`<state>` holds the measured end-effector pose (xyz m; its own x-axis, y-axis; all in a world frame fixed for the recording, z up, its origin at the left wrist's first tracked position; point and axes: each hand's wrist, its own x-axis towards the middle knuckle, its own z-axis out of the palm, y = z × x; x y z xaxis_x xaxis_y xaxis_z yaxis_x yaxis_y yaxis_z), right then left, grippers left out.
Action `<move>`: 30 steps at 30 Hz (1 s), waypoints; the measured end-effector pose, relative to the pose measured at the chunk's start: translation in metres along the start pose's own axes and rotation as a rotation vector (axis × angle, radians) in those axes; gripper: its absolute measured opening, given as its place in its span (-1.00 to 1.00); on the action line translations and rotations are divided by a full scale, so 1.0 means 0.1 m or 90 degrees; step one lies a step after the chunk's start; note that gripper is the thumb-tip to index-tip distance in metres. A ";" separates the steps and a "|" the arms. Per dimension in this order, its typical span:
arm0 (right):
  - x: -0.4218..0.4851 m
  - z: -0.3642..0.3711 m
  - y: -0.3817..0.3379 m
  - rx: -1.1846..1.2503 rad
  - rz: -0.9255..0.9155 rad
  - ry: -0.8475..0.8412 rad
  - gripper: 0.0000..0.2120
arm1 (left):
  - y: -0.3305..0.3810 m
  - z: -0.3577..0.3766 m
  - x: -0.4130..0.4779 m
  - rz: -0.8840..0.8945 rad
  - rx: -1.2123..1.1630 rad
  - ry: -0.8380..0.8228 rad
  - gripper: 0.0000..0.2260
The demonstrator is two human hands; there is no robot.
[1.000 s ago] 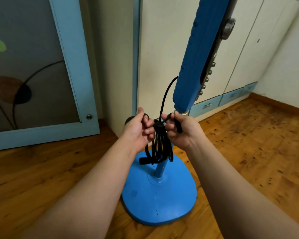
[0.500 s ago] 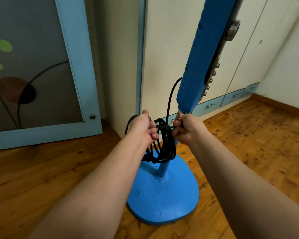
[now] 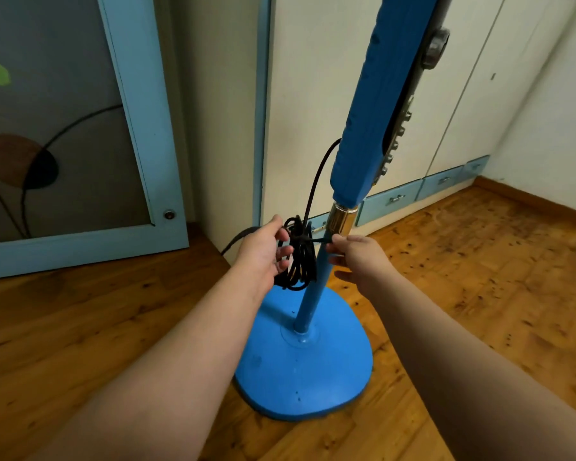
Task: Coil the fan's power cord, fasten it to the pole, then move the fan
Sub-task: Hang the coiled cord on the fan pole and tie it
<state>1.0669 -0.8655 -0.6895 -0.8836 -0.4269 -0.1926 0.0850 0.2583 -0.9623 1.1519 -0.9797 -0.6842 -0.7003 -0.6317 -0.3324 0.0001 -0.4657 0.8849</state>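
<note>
A blue stand fan rises from a rounded blue base (image 3: pixel 300 380) on the wooden floor, with a thin blue pole (image 3: pixel 316 287), a brass collar (image 3: pixel 341 219) and a blue control column (image 3: pixel 376 104). A black power cord (image 3: pixel 298 261), coiled into a hanging bundle, sits against the left side of the pole; one strand curves up to the column. My left hand (image 3: pixel 263 252) cups the coil from the left, fingers spread. My right hand (image 3: pixel 356 257) pinches a cord strand that crosses the pole just below the collar.
Cream cupboard doors (image 3: pixel 313 94) with light blue drawers (image 3: pixel 393 199) stand right behind the fan. A blue-framed panel (image 3: pixel 140 111) leans at the left. A white wall (image 3: pixel 552 128) closes the right side. Wooden floor (image 3: pixel 479 277) spreads all around the base.
The hands have drawn apart and the fingers have loosened. The coil now hangs against the pole with a strand pulled across it to the right. The pole, earlier hidden, now shows between the hands.
</note>
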 end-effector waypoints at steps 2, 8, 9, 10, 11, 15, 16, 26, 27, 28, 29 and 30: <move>0.02 -0.04 0.07 -0.039 0.010 0.004 -0.79 | -0.10 -0.01 0.01 -0.028 0.022 0.012 -0.68; 0.07 -0.11 0.25 -0.117 0.024 0.027 -0.87 | -0.29 0.01 -0.01 -0.133 0.044 -0.014 -0.66; 0.07 -0.11 0.28 -0.122 0.023 0.034 -0.88 | -0.29 0.01 -0.03 -0.148 0.047 -0.024 -0.67; 0.08 -0.11 0.29 -0.123 0.024 0.050 -0.88 | -0.29 0.01 -0.05 -0.161 0.052 -0.032 -0.68; 0.08 -0.11 0.31 -0.119 0.026 0.072 -0.88 | -0.28 0.01 -0.06 -0.168 0.059 -0.038 -0.68; 0.11 -0.08 0.29 -0.112 0.009 0.144 -0.79 | -0.24 -0.02 -0.06 -0.140 0.087 -0.038 -0.71; 0.11 -0.07 0.26 -0.129 -0.012 0.150 -0.74 | -0.21 -0.03 -0.06 -0.124 0.095 -0.036 -0.72; -0.13 0.12 -0.57 -0.147 -0.067 0.256 -0.46 | 0.61 0.05 -0.37 0.076 0.220 -0.047 -0.85; -0.18 0.11 -0.70 -0.146 -0.051 0.258 -0.45 | 0.75 0.07 -0.41 0.078 0.232 -0.045 -0.87; -0.24 0.10 -0.85 -0.145 -0.034 0.259 -0.44 | 0.91 0.10 -0.46 0.076 0.242 -0.044 -0.88; -0.30 0.09 -0.94 -0.141 -0.021 0.260 -0.44 | 1.01 0.12 -0.50 0.080 0.252 -0.042 -0.89; -0.36 0.06 -1.09 -0.134 -0.005 0.261 -0.43 | 1.18 0.15 -0.56 0.076 0.262 -0.041 -0.89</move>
<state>1.0918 -0.8837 -0.5786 -0.9967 -0.0618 -0.0525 0.0195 0.4455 -0.8950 1.1806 -0.9895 -0.5563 -0.7559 -0.6201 -0.2098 -0.1912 -0.0973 0.9767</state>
